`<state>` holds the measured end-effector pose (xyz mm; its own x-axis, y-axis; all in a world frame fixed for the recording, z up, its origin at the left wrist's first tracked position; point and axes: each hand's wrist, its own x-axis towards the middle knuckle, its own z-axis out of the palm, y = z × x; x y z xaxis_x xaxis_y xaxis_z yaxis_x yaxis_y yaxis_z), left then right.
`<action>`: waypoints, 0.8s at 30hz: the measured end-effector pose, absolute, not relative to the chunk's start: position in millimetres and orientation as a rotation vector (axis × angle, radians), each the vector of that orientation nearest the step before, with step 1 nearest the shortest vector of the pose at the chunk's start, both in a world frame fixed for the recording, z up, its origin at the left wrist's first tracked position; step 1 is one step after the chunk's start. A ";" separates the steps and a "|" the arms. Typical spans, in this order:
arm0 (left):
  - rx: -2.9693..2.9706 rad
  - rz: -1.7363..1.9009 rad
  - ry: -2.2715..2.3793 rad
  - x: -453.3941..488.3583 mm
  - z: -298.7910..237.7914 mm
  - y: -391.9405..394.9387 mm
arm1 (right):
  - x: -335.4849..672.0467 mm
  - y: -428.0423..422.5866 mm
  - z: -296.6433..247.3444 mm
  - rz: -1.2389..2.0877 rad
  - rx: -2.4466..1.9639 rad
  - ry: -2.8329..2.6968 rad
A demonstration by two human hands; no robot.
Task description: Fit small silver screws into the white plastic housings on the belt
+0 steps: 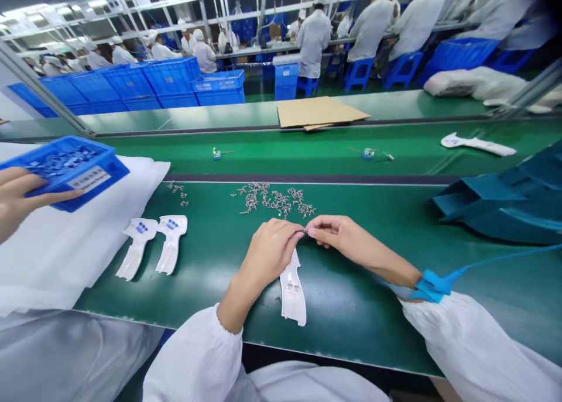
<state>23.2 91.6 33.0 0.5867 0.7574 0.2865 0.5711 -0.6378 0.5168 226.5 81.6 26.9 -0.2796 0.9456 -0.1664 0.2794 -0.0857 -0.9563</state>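
Observation:
My left hand is closed on the top end of a flat white plastic piece that lies on the green table. My right hand pinches a tiny metal part right against the left fingertips. A blue strap with a blue cord wraps my right wrist. Just beyond both hands lies a scatter of small metal parts.
Two more white pieces with blue dots lie at left beside a white sheet. A co-worker's hand holds a blue tray of parts at far left. Teal bags sit right. A green conveyor runs behind, with cardboard, blue crates and several workers.

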 end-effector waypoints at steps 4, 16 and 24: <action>2.401 0.682 1.040 23.9 32.9 90.3 | 230.3 79.5 24.7 1.243 -1.319 -1.640; 1.851 0.716 0.961 32.9 35.5 90.3 | 224.1 68.2 31.6 0.316 -1.120 -2.071; 1.727 0.755 0.906 31.0 38.8 91.0 | 221.9 68.4 40.5 1.177 -1.139 -1.694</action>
<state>31.0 91.0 38.8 0.5240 0.8488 0.0703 0.2225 -0.2161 0.9507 221.9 68.4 40.5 -0.3080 0.9465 0.0958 0.2403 0.1748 -0.9548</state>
